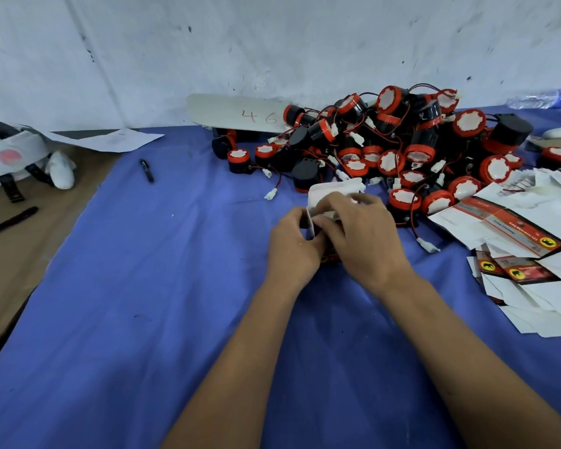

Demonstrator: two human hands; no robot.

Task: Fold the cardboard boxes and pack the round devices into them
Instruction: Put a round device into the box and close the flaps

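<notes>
Both bare forearms reach in from the bottom edge over the wide blue cloth [143, 286] that covers the table, and this cloth is the biggest thing in view. Behind it, against the smudged white wall [272, 43], sits the big heap of round black-and-red devices [402, 140] with thin red and black wires and small white plugs. To the right lies the loose spread of flat, unfolded white cardboard boxes [531, 254] printed red with yellow round marks. A long white card [237, 113] with "46" in red leans at the heap's left. At centre, just in front of the heap, the small half-folded white cardboard box [334, 191] stands between both hands: the left hand [292, 244] pinches its left flap, and the right hand [366, 234] curls over its top, fingers on the card (what is inside cannot be seen). A black pen [147, 171] lies well apart to the left.
</notes>
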